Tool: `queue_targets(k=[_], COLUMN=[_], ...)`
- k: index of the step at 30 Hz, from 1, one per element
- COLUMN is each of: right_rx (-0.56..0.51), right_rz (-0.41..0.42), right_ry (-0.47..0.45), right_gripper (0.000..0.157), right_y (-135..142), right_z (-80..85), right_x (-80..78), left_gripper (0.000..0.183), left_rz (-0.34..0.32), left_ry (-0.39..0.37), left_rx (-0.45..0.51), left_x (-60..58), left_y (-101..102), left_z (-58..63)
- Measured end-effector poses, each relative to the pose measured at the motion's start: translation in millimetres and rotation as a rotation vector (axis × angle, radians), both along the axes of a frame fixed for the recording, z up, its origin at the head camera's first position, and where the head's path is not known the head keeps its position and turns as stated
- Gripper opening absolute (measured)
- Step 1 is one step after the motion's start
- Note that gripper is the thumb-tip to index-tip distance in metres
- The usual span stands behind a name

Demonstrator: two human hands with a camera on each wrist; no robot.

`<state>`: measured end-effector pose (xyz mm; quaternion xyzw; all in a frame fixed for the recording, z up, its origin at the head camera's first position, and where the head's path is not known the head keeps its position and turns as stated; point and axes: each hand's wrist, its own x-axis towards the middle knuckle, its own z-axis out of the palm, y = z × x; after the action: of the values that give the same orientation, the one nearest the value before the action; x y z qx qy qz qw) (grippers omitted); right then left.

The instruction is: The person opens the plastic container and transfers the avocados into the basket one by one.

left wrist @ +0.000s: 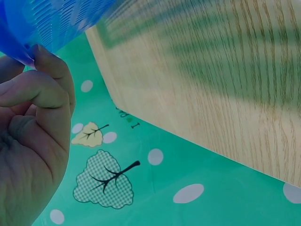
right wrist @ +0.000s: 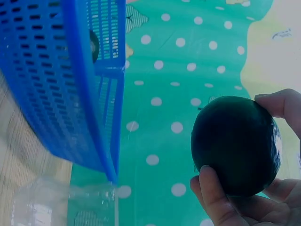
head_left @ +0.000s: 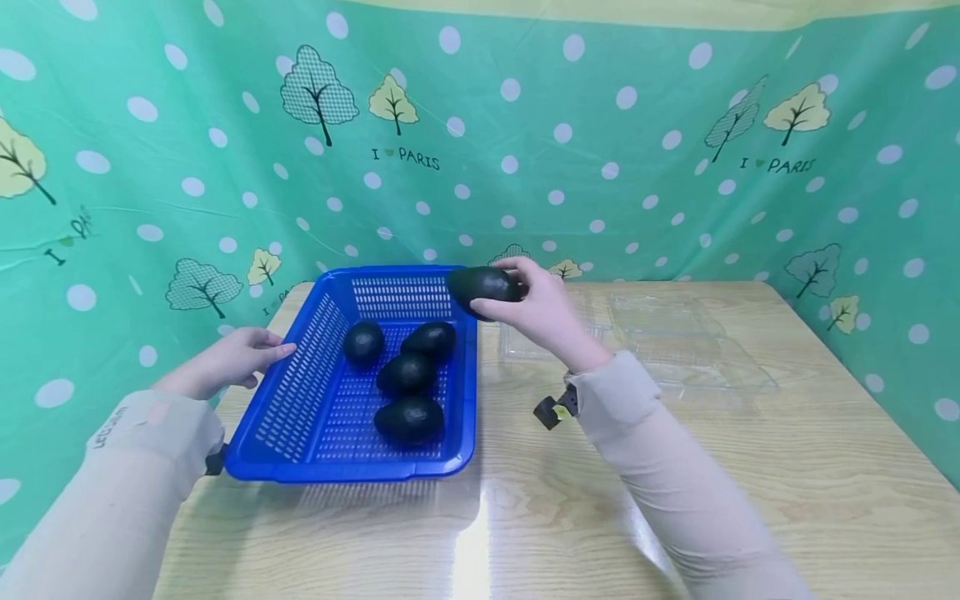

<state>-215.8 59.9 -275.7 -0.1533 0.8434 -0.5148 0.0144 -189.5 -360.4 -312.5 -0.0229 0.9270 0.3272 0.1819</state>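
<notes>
My right hand [head_left: 543, 304] holds a dark avocado [head_left: 482, 289] above the right rim of a blue plastic basket [head_left: 467, 417]. In the right wrist view the fingers and thumb wrap around this avocado [right wrist: 235, 146] from the right. Several more avocados lie in the basket: one dark avocado [head_left: 363, 342] sits apart on the left, the others, such as the front avocado [head_left: 408, 419], line up along the right side. With its fingertips my left hand [head_left: 236, 358] grips the basket's left rim. The left wrist view shows thumb and fingers pinching the blue rim [left wrist: 19, 52].
Clear plastic containers [head_left: 675, 333] lie on the wooden table [head_left: 825, 467] right of the basket. A green dotted cloth [head_left: 525, 133] hangs behind and at both sides of the table. A black wrist camera [head_left: 551, 411] sits under the right sleeve.
</notes>
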Motion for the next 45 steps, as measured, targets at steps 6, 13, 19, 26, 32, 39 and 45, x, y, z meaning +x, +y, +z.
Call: queue_targets(k=[6,13,19,26,32,39,45], right_rx=[0.008,0.05,0.096,0.128,0.124,0.125,0.114], right_rz=[0.043,0.083,0.1,0.12,0.165,0.211,0.228], right_ry=[0.016,0.029,0.049,0.039,0.026,0.01,0.008], right_gripper=[0.062,0.064,0.063,0.065,0.064,0.064,0.063], right_y=[-17.1,-36.8,-51.4,-68.6,-87.5,-110.2,-123.0], right_z=[2.5,8.9,12.4,11.4,8.5,-2.0,-12.4], right_x=[-2.6,-2.9,-4.6,-6.5,-6.4,-8.3,-7.9], left_gripper=[0.067,0.069,0.07,0.069,0.067,0.067,0.067], left_rz=[-0.001,-0.001,0.007,0.007,0.005,-0.001,-0.006], left_ry=[-0.001,0.007,0.003,-0.002,-0.01,-0.014,-0.012], left_rx=[0.009,-0.003,0.0,0.013,0.026,0.026,0.026], left_x=[0.0,-0.2,0.2,0.7,0.7,1.4,0.8], left_y=[-0.1,0.0,-0.3,-0.3,-0.5,-2.2,-2.2], left_z=[1.4,0.4,-0.5,-0.3,-0.3,-0.9,-0.7])
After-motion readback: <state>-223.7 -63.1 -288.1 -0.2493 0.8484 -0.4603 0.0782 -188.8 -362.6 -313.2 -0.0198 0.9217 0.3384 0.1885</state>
